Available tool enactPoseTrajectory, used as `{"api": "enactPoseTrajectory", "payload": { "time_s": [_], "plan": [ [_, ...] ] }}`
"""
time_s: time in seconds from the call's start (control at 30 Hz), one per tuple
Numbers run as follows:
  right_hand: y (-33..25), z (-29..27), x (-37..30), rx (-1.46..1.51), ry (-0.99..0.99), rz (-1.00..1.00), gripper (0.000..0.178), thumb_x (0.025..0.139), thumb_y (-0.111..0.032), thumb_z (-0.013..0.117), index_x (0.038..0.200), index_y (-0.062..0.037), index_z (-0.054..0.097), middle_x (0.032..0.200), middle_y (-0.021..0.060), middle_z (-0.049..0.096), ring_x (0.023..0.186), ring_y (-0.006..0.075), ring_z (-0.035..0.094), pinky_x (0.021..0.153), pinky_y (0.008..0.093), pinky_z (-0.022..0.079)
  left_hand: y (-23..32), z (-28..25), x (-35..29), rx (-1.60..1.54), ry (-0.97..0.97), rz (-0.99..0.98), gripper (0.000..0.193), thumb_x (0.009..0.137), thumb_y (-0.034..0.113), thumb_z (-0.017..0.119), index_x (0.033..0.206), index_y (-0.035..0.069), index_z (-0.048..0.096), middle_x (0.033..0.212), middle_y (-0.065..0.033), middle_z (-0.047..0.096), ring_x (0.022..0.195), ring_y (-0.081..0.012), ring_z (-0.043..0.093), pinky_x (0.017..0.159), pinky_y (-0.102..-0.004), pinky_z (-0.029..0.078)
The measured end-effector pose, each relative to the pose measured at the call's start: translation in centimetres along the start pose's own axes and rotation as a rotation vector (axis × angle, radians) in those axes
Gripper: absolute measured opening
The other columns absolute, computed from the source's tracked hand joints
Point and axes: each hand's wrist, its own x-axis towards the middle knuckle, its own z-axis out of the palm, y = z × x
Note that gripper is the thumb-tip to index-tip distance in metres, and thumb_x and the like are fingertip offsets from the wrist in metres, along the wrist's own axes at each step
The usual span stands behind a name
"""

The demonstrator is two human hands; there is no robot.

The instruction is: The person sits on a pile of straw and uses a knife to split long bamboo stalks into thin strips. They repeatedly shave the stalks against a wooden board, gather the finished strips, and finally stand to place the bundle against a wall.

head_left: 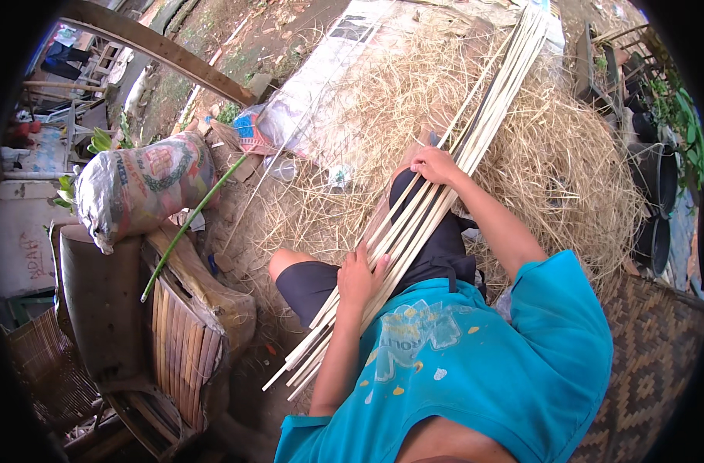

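Observation:
A bundle of long, thin, pale bamboo strips (487, 127) lies slantwise across my lap, from the lower left to the far upper right. A few darker strips run among the pale ones. My right hand (435, 164) is closed over strips at the bundle's left edge, above my knee, with its fingers curled. Lower down, near the close end of the bundle, my left hand (357, 276) rests against the strips. Its fingers are stretched out and the thumb stands apart from them.
Dry, straw-like shavings (575, 185) are heaped ahead and to the right. On the left, a stuffed sack (155, 185) lies on a worn chair (186, 347), with a green stalk (190, 224) beside it. A woven mat (645, 363) is at the right, below black pots (654, 181).

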Motion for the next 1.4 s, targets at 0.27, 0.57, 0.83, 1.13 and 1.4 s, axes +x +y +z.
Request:
{"api": "enactPoseTrajectory", "payload": {
  "time_s": [0.27,0.57,0.83,1.13,1.4],
  "plan": [
    [3.9,-5.1,-3.9,1.077,0.687,0.370,0.017,0.101,-0.024,0.063,0.105,-0.0077,0.063,0.077,-0.0030,0.054,0.072,0.0059,0.053,0.066,0.0226,0.050,-0.8,-0.5,-0.3,-0.014,-0.051,-0.021,0.076,0.093,0.059,0.061,0.138,-0.002,0.051,0.114,-0.0280,0.063,0.104,-0.0454,0.063,0.090,-0.0513,0.051],
    [2.8,2.7,-14.9,0.679,0.087,0.531,0.043,0.099,-0.045,0.062,0.097,-0.0025,0.067,0.074,0.0014,0.060,0.061,0.0096,0.055,0.053,0.0268,0.046,1.4,-4.5,-0.6,-0.037,-0.332,-0.091,0.096,0.085,0.067,0.067,0.147,-0.002,0.042,0.139,-0.0316,0.054,0.126,-0.0471,0.055,0.103,-0.0496,0.047],
    [-3.0,-1.5,-13.5,0.837,0.050,0.198,0.023,0.100,-0.026,0.061,0.101,-0.0042,0.067,0.074,-0.0022,0.057,0.069,0.0084,0.051,0.065,0.0266,0.044,1.0,-3.8,-1.2,-0.006,-0.369,-0.034,0.109,0.077,0.067,0.074,0.151,-0.002,0.034,0.138,-0.0338,0.052,0.124,-0.0476,0.057,0.102,-0.0488,0.049],
    [-4.0,0.5,-7.3,0.305,0.173,-0.013,0.026,0.095,-0.028,0.066,0.094,-0.0035,0.073,0.089,0.0125,0.068,0.086,0.0257,0.065,0.081,0.0377,0.051,-0.4,-1.4,-1.9,-0.149,0.048,0.190,0.052,0.089,0.037,0.075,0.126,0.004,0.059,0.116,-0.0225,0.057,0.107,-0.0429,0.060,0.090,-0.0482,0.051],
    [-4.5,-0.8,-9.5,0.297,-0.068,-0.141,0.020,0.093,-0.030,0.070,0.097,-0.0099,0.070,0.094,0.0048,0.067,0.093,0.0204,0.062,0.085,0.0366,0.049,-0.1,-0.7,-2.5,-0.132,0.136,0.202,0.024,0.087,0.020,0.075,0.103,0.004,0.067,0.110,-0.0175,0.059,0.105,-0.0368,0.058,0.090,-0.0451,0.046]
  ]
}}
